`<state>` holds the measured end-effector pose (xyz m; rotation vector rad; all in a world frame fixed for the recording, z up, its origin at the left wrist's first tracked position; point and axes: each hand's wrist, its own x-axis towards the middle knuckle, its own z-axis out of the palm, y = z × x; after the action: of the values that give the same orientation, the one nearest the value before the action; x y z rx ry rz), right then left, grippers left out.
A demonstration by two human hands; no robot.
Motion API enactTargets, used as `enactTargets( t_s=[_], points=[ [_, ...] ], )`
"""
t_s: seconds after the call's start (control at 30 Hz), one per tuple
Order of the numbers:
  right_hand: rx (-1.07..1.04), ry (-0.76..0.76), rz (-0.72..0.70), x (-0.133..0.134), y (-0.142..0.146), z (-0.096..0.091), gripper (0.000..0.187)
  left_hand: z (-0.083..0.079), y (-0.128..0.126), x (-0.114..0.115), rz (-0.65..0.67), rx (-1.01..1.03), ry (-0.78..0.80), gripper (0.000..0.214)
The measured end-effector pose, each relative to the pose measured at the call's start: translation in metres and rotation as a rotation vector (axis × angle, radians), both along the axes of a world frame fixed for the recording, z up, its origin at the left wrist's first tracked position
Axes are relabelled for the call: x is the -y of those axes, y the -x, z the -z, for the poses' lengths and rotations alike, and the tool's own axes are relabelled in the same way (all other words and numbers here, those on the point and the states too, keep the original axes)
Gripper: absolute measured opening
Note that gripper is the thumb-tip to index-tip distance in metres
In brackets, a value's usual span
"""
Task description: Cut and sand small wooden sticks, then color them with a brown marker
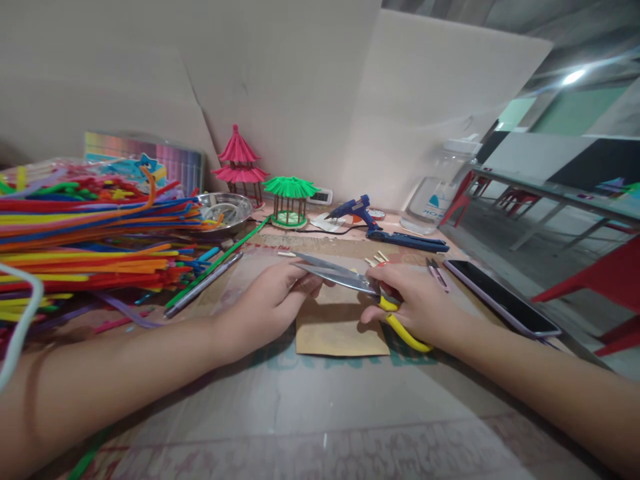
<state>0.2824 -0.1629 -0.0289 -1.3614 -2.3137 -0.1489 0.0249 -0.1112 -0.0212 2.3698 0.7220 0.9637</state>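
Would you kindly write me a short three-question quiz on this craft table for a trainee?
1. True or false: the right hand holds the scissors.
2. What colour is the model nearest the glue gun? A. green B. blue C. yellow
3. Fill in: the phone lies on the person's ___ side.
Key: 1 true; 2 A; 3 right.

Cardboard sheets behind; grey table w/ red chairs at rt; ceiling lamp lit.
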Motion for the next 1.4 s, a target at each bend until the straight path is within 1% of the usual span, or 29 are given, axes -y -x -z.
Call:
enactTargets(
  t_s=[0.07,0.17,0.23,0.37,0.57,0.63,0.87,1.07,1.17,1.3,1.4],
  points=[
    [-0.019,-0.014,-0.001,0.0001,-0.0003,0.0002,0.052,-0.0008,0.0,0.0003,0.003,-0.003,-0.002,0.027],
    [-0.033,-0.045,-0.017,-0.0007,-0.0004,-0.0004,0.059,-0.0013,0.0002,0.001,0.019,0.033,-0.023,0.025],
    [-0.027,-0.05,-0.023,-0.0013,-0.0001,-0.0012,0.062,-0.0007,0.0007,0.001,0.001,0.041,-0.043,0.024],
    [-0.01,-0.043,-0.016,-0.0016,0.0005,-0.0019,0.063,0.0007,0.0018,0.0,-0.032,0.037,-0.072,0.022],
    [-0.008,-0.041,-0.029,-0.0021,0.0,-0.0004,0.067,-0.0006,0.0023,0.0007,-0.011,0.035,-0.072,0.021],
    [-0.003,-0.027,-0.025,-0.0022,-0.0002,0.0001,0.066,-0.0009,0.0018,0.0009,0.004,0.044,-0.061,0.022],
    [-0.016,0.02,0.005,-0.0002,-0.0003,0.0007,0.052,-0.0021,-0.0009,0.0016,0.038,0.006,0.013,0.029],
    [-0.018,0.019,0.021,-0.0012,-0.0005,-0.0023,0.059,-0.0052,-0.0008,0.0043,0.072,0.027,0.008,0.031],
    [-0.015,0.019,0.012,-0.0016,-0.0005,-0.0022,0.059,-0.0045,0.0002,0.0043,0.045,0.025,0.02,0.029],
    [-0.003,0.004,-0.003,-0.0008,0.0001,-0.0022,0.06,-0.0028,0.002,0.0024,-0.017,-0.007,-0.004,0.026],
    [0.013,0.002,-0.003,-0.0002,0.0008,-0.0032,0.06,-0.0018,0.0029,0.0012,-0.03,-0.023,-0.01,0.023]
  ],
)
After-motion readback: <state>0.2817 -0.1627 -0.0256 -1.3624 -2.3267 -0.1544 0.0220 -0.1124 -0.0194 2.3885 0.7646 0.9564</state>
